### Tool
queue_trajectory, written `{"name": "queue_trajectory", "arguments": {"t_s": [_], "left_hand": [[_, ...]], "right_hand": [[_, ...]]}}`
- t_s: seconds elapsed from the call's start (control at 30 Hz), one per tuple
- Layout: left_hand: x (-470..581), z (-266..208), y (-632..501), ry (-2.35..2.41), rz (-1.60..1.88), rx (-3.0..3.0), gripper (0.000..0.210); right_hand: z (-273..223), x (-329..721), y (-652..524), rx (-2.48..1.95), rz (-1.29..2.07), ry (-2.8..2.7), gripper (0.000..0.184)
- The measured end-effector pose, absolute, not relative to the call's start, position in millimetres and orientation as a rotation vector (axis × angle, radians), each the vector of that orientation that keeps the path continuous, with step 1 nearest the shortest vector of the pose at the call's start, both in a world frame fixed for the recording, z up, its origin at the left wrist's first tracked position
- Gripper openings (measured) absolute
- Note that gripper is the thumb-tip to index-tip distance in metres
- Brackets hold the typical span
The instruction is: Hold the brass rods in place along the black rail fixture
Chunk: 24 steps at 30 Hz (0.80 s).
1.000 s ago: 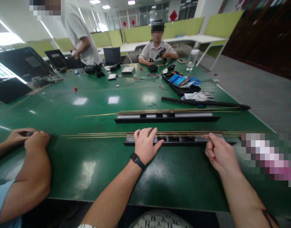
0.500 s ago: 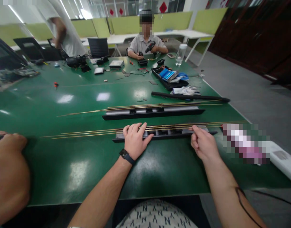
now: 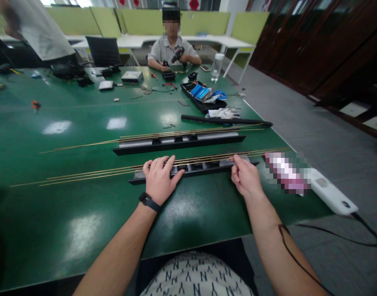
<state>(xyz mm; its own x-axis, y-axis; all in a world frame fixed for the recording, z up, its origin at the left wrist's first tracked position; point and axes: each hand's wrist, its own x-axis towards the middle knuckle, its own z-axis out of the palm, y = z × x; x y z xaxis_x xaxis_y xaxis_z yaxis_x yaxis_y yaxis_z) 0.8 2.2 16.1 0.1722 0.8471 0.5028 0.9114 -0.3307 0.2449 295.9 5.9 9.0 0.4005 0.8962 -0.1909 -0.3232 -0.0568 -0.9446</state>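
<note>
A long black rail with a silver-grey inner face (image 3: 203,165) lies crosswise in front of me, several thin gold-coloured rods (image 3: 93,174) running along it. Over its left part rests my left hand (image 3: 159,181), fingers spread, palm down, touching the rods and rail; a dark watch (image 3: 150,201) is on that wrist. Close to the rail's right end, my right hand (image 3: 246,176) is closed, thumb and index finger pinched at the rods. What sits between those fingertips is too small to make out. Beyond lies a second similar rail (image 3: 179,146), also with gold rods along it.
Farther back are a black bar (image 3: 225,120), white gloves (image 3: 224,113) and a black tray (image 3: 203,107) holding blue items. A white power strip (image 3: 332,191) stands at the right edge. Across the green table (image 3: 93,255), a person (image 3: 173,53) holds a power drill (image 3: 178,54).
My view has turned to the right, so everything sits farther left. Both hands keep their places on the rail. The neighbour's arm at the left has almost left the view.
</note>
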Motion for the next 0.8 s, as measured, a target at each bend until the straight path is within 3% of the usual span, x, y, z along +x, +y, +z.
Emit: {"name": "queue_trajectory", "arguments": {"t_s": [0.8], "left_hand": [[-0.6,15.1,3.5,-1.741,-0.899,-2.325,0.048]], "right_hand": [[12.6,299.8,7.9,-1.247,1.036,-0.550,0.036]]}}
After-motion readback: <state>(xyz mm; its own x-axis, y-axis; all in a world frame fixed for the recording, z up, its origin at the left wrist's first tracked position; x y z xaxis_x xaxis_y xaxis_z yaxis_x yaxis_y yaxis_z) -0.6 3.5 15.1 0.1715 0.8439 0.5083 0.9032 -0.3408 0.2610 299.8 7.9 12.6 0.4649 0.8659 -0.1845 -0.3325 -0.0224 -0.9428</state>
